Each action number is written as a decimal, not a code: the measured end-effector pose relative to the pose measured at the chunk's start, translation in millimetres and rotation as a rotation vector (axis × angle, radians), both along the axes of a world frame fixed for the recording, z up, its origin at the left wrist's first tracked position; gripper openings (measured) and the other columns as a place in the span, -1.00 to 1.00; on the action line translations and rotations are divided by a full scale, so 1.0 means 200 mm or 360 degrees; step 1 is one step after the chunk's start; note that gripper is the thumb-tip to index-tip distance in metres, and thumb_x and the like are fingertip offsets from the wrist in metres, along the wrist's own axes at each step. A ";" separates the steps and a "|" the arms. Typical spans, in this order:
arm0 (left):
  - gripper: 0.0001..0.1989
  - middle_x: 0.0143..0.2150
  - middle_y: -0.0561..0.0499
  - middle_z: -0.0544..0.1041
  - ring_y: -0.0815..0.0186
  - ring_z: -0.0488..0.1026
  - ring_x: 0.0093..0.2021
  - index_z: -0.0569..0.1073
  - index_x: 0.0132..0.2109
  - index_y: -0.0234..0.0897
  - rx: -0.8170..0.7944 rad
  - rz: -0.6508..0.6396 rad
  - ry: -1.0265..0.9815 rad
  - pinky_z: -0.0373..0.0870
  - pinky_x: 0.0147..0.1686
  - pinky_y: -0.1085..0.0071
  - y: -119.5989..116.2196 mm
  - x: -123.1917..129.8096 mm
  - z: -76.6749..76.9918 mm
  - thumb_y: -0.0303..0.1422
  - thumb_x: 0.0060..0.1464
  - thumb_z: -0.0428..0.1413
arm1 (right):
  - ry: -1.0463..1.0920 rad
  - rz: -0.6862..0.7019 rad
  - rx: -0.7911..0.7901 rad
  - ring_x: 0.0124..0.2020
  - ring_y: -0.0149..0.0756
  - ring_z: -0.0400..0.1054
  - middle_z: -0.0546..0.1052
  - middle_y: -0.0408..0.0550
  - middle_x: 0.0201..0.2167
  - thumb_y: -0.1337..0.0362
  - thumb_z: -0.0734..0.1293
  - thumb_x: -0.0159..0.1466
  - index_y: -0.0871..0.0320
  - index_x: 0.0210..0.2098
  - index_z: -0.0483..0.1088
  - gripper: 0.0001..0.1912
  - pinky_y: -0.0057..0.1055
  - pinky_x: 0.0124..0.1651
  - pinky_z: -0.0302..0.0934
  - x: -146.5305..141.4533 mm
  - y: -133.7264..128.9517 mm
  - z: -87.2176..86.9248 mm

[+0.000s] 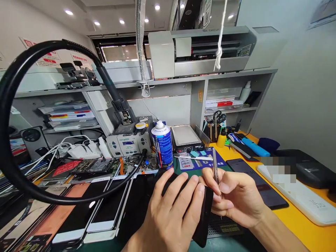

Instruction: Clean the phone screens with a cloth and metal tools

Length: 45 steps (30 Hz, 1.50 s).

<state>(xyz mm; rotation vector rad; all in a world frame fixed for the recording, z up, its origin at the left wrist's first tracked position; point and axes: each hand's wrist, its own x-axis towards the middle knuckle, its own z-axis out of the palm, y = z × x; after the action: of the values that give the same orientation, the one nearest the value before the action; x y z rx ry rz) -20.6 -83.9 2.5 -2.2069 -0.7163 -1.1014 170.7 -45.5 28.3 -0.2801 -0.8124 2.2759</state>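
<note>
My left hand [174, 210] lies over a black phone [205, 218], its fingers spread across the screen and gripping the body, which is tilted up. Much of the phone is hidden under that hand. In my right hand [240, 196], close against the phone's right edge, a slim pair of metal tweezers [215, 164] stands nearly upright, pinched between thumb and fingers. Their lower tip is mostly hidden by the fingers. Below both hands a dark perforated mat [223, 227] shows on the green work surface.
Several phones [102, 210] lie in a row at left, under a looping black hose [5, 140]. Behind my hands stand a blue spray can [162, 147], a soldering station [127, 143] and a heating plate [185, 136]. At right are another phone [258, 182] and a white power bank [301, 199].
</note>
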 end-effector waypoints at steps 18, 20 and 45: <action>-0.57 -0.08 -0.24 0.57 0.15 0.42 0.00 0.43 0.08 -0.54 -0.0526 -0.0334 -0.0353 0.31 0.11 0.00 0.03 -0.02 0.01 -0.69 0.02 0.07 | -0.0165 -0.0130 0.0059 -0.74 -0.63 -0.13 0.32 -0.17 -0.61 0.41 0.32 0.05 0.22 -0.50 0.40 -0.98 -0.58 -0.64 -0.20 -0.01 0.00 0.02; -0.58 -0.08 -0.23 0.56 0.19 0.43 -0.01 0.43 0.07 -0.53 -0.0616 -0.0382 -0.0444 0.34 0.10 0.05 0.03 -0.02 0.01 -0.71 0.03 0.07 | -0.0197 -0.0164 0.0064 -0.74 -0.64 -0.15 0.32 -0.19 -0.61 0.42 0.32 0.08 0.22 -0.50 0.39 -0.96 -0.58 -0.65 -0.23 -0.01 0.00 0.02; -0.52 -0.34 -0.08 0.59 0.32 0.41 -0.41 0.57 -0.06 -0.39 -0.2536 -0.0498 -0.1728 0.31 -0.40 0.45 -0.02 -0.04 0.11 -0.04 0.17 0.08 | -0.0506 -0.0541 0.0048 -0.76 -0.61 -0.24 0.18 -0.35 -0.80 0.39 0.33 0.11 0.20 -0.47 0.45 -0.94 -0.55 -0.66 -0.29 -0.06 0.01 0.01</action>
<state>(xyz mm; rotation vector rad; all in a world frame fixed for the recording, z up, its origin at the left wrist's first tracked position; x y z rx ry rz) -28.7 -87.4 23.7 -2.6668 -2.4004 -2.4964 158.8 -42.6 29.5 -0.7232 -0.8807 1.9233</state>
